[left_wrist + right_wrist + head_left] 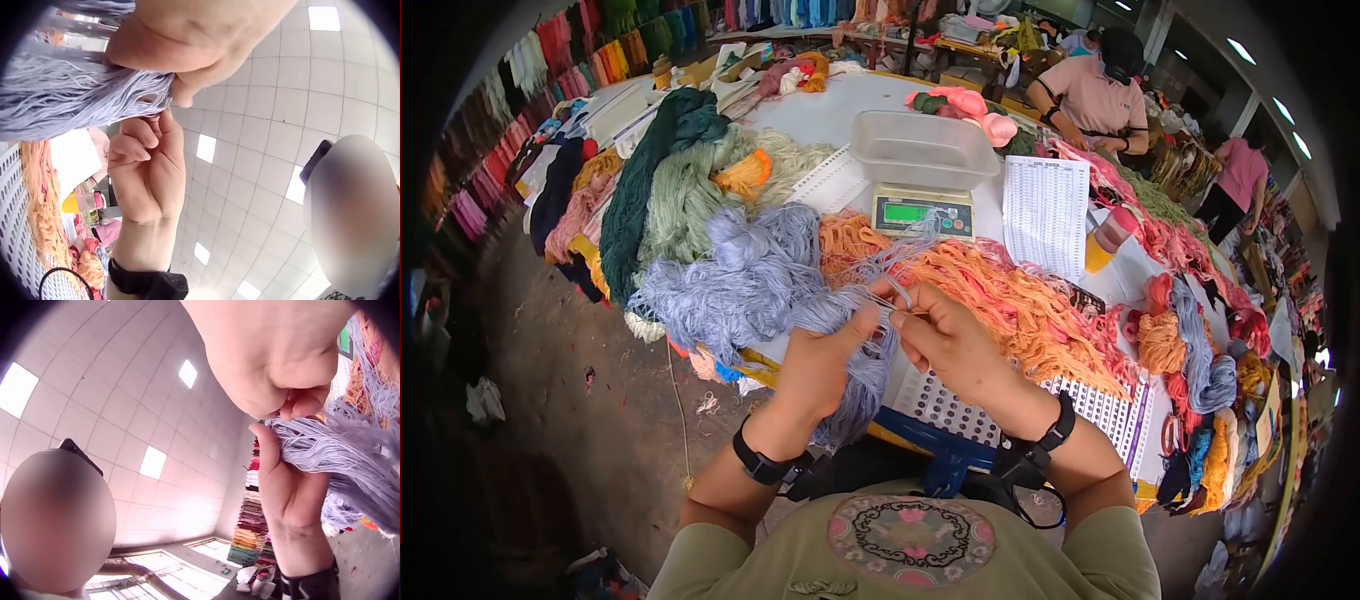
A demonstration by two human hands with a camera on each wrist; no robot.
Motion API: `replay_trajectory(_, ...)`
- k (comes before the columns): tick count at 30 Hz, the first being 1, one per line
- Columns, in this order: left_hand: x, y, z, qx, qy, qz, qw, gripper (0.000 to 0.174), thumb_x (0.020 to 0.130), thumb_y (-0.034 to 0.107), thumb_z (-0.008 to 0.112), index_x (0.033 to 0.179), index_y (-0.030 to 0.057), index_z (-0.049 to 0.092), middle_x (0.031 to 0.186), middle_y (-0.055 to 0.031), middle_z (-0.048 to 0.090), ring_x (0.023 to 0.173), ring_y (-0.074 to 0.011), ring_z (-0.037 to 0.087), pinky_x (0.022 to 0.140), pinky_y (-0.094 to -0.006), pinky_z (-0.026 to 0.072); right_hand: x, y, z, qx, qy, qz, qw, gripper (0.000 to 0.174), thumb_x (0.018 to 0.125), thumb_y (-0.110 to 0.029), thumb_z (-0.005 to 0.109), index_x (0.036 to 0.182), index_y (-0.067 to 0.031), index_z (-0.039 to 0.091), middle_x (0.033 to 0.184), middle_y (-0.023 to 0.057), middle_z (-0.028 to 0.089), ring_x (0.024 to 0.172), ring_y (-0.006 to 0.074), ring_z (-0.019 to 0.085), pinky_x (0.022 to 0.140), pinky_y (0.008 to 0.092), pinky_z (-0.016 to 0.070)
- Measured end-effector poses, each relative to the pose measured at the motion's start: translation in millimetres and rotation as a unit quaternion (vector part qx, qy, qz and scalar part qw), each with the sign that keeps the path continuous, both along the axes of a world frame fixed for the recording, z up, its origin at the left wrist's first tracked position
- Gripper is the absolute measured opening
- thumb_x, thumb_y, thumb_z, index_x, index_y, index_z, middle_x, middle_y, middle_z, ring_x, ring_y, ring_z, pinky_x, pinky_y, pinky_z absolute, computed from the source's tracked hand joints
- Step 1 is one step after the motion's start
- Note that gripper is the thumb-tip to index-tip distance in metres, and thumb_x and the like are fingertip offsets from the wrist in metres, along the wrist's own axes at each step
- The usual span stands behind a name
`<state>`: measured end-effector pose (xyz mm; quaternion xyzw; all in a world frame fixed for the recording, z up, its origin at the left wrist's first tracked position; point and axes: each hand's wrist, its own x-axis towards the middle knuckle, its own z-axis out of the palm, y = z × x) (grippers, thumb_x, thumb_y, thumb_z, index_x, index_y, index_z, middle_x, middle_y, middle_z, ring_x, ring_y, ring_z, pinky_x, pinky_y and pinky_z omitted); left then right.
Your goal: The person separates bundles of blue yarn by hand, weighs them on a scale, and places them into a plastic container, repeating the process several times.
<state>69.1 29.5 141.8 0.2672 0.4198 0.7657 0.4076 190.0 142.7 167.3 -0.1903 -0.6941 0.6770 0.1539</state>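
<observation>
The left hand (822, 362) grips a bundle of pale blue-violet yarn (840, 305), its thumb on top; loose strands hang below it. Close beside it, the right hand (956, 345) pinches strands of the same yarn at the bundle's edge, fingers curled. In the left wrist view the right hand (150, 172) meets the yarn end (150, 90) beneath the left hand (187, 40). The right wrist view shows the yarn (325, 440) lying across the left palm (294, 494), with the right hand's fingertips (306, 403) at its end.
A heap of blue-violet yarn (740, 270) lies left, orange yarn (990, 300) right. Behind stand a scale (923, 212) with a plastic tub (925, 148), a printed sheet (1045, 215) and a bottle (1110, 238). Perforated cards (945, 408) lie near the front edge. Another person (1100, 95) works across the table.
</observation>
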Motion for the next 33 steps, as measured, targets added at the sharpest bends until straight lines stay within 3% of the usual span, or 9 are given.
replay_trajectory(5, 4, 1, 4, 0.003, 0.025, -0.001, 1.0, 0.031, 0.086, 0.01, 0.065, 0.114, -0.0017, 0.061, 0.104, -0.0065, 0.065, 0.094, -0.0129, 0.058, 0.083, -0.0263, 0.0458, 0, 6, -11, 0.212, 0.039, -0.039, 0.976, 0.008, 0.094, -0.013, 0.052, 0.094, -0.0051, 0.051, 0.071, -0.0013, 0.049, 0.057, 0.0059, 0.046, 0.052, 0.0216, 0.0384)
replay_trajectory(7, 4, 0, 6, 0.007, 0.014, -0.013, 1.0, 0.03, 0.085, 0.008, 0.065, 0.114, -0.0017, 0.061, 0.103, -0.0063, 0.066, 0.094, -0.0131, 0.059, 0.083, -0.026, 0.046, 1, 10, -3, 0.006, 0.08, -0.034, 0.996, 0.01, 0.095, -0.015, 0.051, 0.095, -0.0058, 0.052, 0.069, -0.0006, 0.049, 0.054, 0.0069, 0.046, 0.05, 0.0217, 0.0378)
replay_trajectory(13, -1, 0, 7, 0.019, -0.021, -0.002, 1.0, 0.03, 0.083, 0.002, 0.057, 0.112, -0.0057, 0.061, 0.095, -0.0096, 0.066, 0.087, -0.0172, 0.061, 0.08, -0.0288, 0.0476, 2, 5, 5, -0.148, 0.059, -0.009, 0.987, 0.012, 0.096, -0.017, 0.051, 0.095, -0.005, 0.053, 0.068, -0.0007, 0.05, 0.053, 0.0055, 0.045, 0.049, 0.0208, 0.0377)
replay_trajectory(22, -8, -1, 7, 0.006, -0.063, -0.041, 0.997, 0.028, 0.088, 0.013, 0.057, 0.109, -0.0046, 0.062, 0.071, -0.007, 0.06, 0.062, -0.0135, 0.055, 0.054, -0.0259, 0.0415, 4, 12, -1, -0.072, 0.026, 0.064, 0.995, 0.012, 0.095, -0.019, 0.055, 0.092, -0.0072, 0.057, 0.069, -0.0046, 0.048, 0.052, 0.0022, 0.04, 0.046, 0.0183, 0.0316)
replay_trajectory(25, -17, -17, 11, -0.092, 0.082, -0.073, 0.99, 0.024, 0.09, 0.018, 0.057, 0.1, -0.0031, 0.063, 0.065, -0.0063, 0.058, 0.054, -0.0109, 0.051, 0.043, -0.0232, 0.0352, 11, 13, 16, -0.066, -0.005, -0.012, 0.998, 0.01, 0.092, -0.019, 0.058, 0.092, -0.0089, 0.058, 0.069, -0.0069, 0.048, 0.051, 0.0004, 0.036, 0.045, 0.0165, 0.0273)
replay_trajectory(27, -44, -55, 14, -0.029, -0.06, -0.179, 0.982, 0.022, 0.092, 0.02, 0.056, 0.09, -0.0007, 0.062, 0.057, -0.0039, 0.053, 0.048, -0.0087, 0.047, 0.036, -0.0215, 0.0303, 30, 35, 21, -0.083, 0.045, -0.055, 0.994, 0.007, 0.091, -0.018, 0.059, 0.092, -0.0113, 0.059, 0.068, -0.0087, 0.047, 0.049, -0.0006, 0.033, 0.043, 0.016, 0.0231)
replay_trajectory(28, -65, -76, 11, 0.031, -0.125, -0.153, 0.98, 0.02, 0.092, 0.02, 0.055, 0.085, 0.0014, 0.058, 0.059, -0.0014, 0.048, 0.046, -0.0063, 0.043, 0.033, -0.0197, 0.0291, 43, 48, 26, -0.059, 0.027, -0.078, 0.995, 0.006, 0.091, -0.018, 0.059, 0.09, -0.0116, 0.058, 0.068, -0.0089, 0.047, 0.048, -0.0007, 0.032, 0.042, 0.016, 0.0222)
replay_trajectory(29, -81, -96, 18, 0.054, -0.19, -0.018, 0.98, 0.02, 0.094, 0.021, 0.052, 0.086, 0.0033, 0.054, 0.064, 0.0005, 0.046, 0.044, -0.0052, 0.037, 0.033, -0.0177, 0.0288, 58, 61, 30, -0.037, 0.007, -0.1, 0.994, 0.006, 0.091, -0.017, 0.059, 0.089, -0.0119, 0.058, 0.067, -0.0092, 0.047, 0.048, -0.0008, 0.032, 0.042, 0.016, 0.0214)
replay_trajectory(33, -163, -174, 40, 0.191, -0.195, 0.042, 0.961, 0.026, 0.101, 0.021, 0.037, 0.093, 0.0021, 0.053, 0.068, 0.0004, 0.044, 0.046, -0.0066, 0.034, 0.039, -0.0218, 0.0294, 122, 145, -24, 0.128, -0.096, -0.207, 0.965, 0.011, 0.091, -0.017, 0.056, 0.082, -0.0123, 0.056, 0.063, -0.0095, 0.043, 0.045, -0.0008, 0.029, 0.039, 0.0173, 0.0199)
